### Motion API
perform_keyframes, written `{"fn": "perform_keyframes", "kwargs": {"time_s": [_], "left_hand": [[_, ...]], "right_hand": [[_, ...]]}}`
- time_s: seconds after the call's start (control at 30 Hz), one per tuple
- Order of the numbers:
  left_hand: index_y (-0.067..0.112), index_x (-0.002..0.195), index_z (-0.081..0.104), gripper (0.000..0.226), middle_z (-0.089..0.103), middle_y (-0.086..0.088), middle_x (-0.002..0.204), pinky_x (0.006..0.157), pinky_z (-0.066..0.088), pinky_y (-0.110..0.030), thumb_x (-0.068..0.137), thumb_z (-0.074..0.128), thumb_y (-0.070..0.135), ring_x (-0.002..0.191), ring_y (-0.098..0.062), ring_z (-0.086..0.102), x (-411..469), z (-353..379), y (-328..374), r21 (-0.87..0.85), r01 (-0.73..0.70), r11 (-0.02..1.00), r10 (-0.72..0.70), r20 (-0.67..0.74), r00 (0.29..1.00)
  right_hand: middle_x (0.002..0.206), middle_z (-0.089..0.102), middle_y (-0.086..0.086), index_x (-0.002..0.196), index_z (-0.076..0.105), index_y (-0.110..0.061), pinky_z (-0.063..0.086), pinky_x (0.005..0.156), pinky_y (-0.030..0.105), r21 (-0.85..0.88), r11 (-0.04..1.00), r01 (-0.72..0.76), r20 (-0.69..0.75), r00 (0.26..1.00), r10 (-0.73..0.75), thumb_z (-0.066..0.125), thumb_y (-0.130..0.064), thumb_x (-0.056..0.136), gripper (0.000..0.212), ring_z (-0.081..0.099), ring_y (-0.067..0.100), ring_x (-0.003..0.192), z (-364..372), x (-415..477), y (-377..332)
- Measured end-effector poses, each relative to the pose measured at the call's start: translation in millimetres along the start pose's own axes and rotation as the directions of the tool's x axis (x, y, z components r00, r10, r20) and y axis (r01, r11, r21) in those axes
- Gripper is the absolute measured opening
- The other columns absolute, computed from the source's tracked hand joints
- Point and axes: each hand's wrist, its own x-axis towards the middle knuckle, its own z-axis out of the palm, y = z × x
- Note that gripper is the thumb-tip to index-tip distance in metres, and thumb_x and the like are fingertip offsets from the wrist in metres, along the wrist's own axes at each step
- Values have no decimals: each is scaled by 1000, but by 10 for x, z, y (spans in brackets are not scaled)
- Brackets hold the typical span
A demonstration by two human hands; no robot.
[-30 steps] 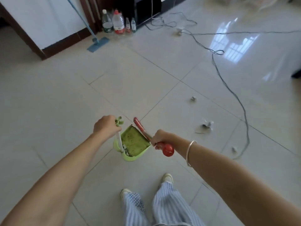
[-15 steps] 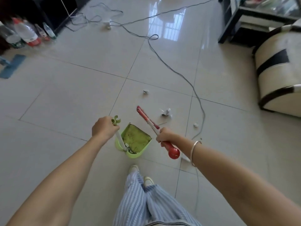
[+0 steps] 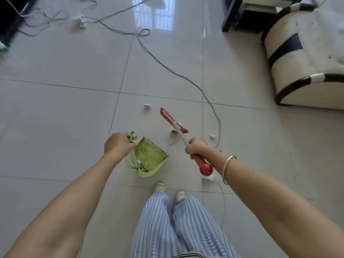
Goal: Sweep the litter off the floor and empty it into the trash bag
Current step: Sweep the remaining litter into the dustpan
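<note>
Green dustpan (image 3: 149,159), its handle clenched in the left hand (image 3: 117,145), hangs mouth-up to keep its debris, while the right hand (image 3: 197,148), fingers wrapped round the red broom (image 3: 174,121), aims it at litter (image 3: 147,105) at twelve o'clock.

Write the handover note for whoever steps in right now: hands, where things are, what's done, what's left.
Left hand: shut on the green dustpan handle; some debris already in the pan.
Right hand: shut on the red broom handle, head on the floor ahead.
Left to sweep: paper scrap beyond the broom head, scrap by the grey cable, bits at the broom head.
No trash bag in view; emptying not yet done.
</note>
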Motion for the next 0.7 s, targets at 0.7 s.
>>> {"fn": "perform_keyframes", "kwargs": {"time_s": [0.7], "left_hand": [[6,93,67,15,69,-18,97,64,39,-28,84,59,15,89,-34,62,824,390,1120,156,165,974,-170,16,985]], "right_hand": [[72,54,8,74,46,-8,47,56,25,-79,982,-174,3,985,174,48,-5,85,11,60,25,76,-1649,1406,760]]}}
